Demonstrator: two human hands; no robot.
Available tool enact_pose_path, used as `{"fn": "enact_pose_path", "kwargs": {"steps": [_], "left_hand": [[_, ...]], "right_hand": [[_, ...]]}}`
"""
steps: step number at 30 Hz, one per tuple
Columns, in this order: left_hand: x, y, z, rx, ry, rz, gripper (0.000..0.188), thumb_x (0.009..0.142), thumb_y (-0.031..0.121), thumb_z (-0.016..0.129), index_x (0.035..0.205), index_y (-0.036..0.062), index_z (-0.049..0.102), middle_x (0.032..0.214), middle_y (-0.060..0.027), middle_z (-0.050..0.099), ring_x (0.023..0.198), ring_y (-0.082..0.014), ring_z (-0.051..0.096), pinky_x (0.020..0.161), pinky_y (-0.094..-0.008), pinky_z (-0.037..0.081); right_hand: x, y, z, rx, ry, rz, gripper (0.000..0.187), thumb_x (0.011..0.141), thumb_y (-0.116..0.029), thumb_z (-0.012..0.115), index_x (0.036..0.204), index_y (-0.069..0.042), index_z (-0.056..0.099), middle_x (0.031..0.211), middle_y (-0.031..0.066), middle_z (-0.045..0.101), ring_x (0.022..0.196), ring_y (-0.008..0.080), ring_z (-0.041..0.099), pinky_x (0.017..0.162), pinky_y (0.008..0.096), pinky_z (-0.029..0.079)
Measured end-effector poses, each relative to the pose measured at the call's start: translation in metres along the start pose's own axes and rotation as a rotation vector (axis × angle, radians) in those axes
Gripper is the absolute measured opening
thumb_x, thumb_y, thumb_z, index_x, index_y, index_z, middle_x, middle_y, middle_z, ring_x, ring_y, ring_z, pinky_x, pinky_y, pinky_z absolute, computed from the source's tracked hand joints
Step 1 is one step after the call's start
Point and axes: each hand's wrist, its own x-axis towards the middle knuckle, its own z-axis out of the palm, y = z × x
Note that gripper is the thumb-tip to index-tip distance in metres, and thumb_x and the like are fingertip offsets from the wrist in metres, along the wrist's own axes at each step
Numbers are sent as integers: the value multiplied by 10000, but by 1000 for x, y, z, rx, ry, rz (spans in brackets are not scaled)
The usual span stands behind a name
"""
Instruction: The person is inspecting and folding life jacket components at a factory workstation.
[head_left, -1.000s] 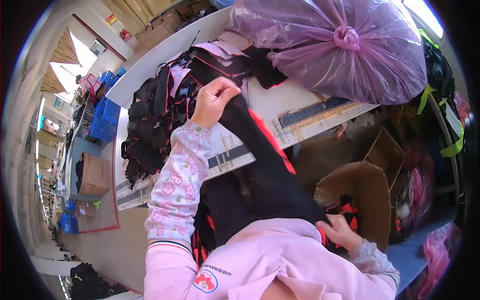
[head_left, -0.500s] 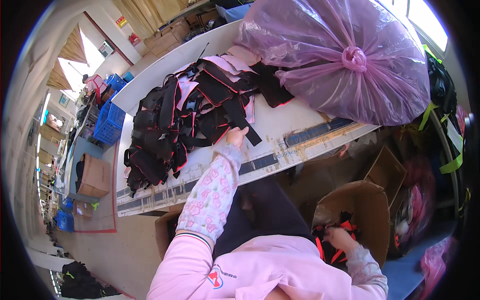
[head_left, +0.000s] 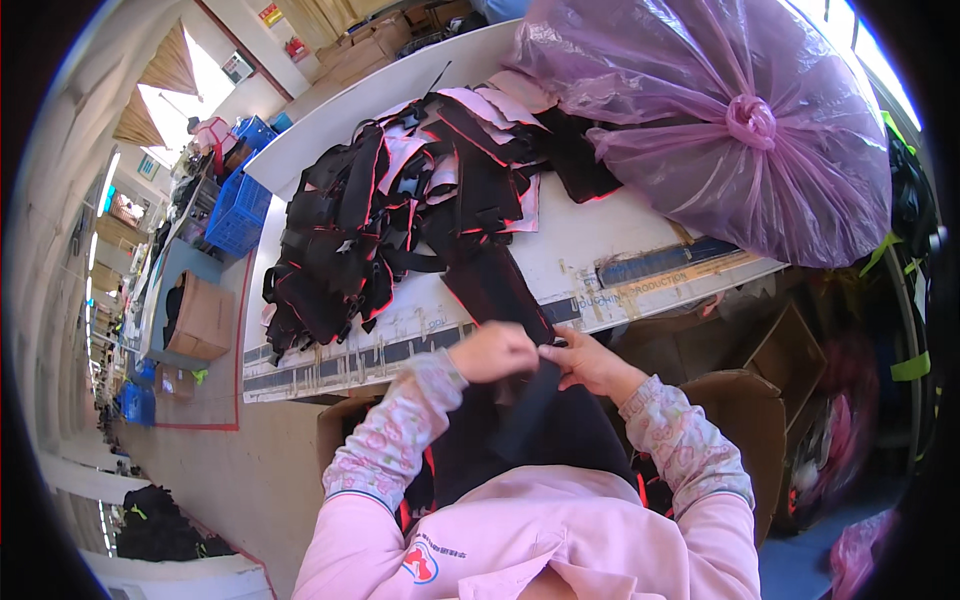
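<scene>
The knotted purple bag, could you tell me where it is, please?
In the head view, the bag sits at upper right on the white table, right of the black pile.

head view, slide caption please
Right hand pinches a black strap, left hand alongside, by a table heaped with black pieces.

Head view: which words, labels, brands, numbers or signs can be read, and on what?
I won't copy wording; it stands here:
Tan tape edging the white table: printed lettering, partly legible.
Pink shirt: dark lettering beside a red emblem, too small to read.
Yellow-red wall sign: too small.
Pale wall sign: too small.
</scene>
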Motion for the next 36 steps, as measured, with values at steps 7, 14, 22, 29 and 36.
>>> {"fn": "enact_pose_path", "kwargs": {"steps": [7,14,22,29,36], "left_hand": [[-33,-99,-44,618,429,-172,543,750,355,682,1212,120,519,1264,-176,448,1056,-361,515,894,-388,429],[-13,-29,5,747,55,-497,715,703,499,693,1245,75,496,1288,-212,440,1017,-346,539,788,-408,450],[7,-51,2,698,630,-75,413,797,289,621,1182,151,565,1216,-153,504,1104,-335,477,925,-437,370],[-13,-61,23,398,385,-139,477,792,382,635,1124,46,573,973,-183,562,936,-356,540,829,-423,437],[1,-53,59,177,445,-144,304,828,363,599,846,63,641,772,-112,570,807,-310,557,724,-405,432]], "right_hand": [[20,7,-14,-604,-102,-174,323,764,-81,624,1080,-53,567,835,42,647,652,113,583,494,249,440],[-7,-142,-34,-1641,748,-1044,181,790,-120,562,950,-41,591,926,168,607,888,336,594,729,462,459],[31,-1,28,-1510,525,-691,610,682,-461,711,1129,-83,542,1133,141,528,1068,304,497,886,441,404],[46,30,36,-1493,601,-770,538,622,-276,788,1028,-59,511,1220,202,459,1199,392,406,998,525,318],[33,21,-10,-1270,362,-808,209,677,-88,717,798,-11,565,1126,214,573,1100,400,518,907,446,448]]}}
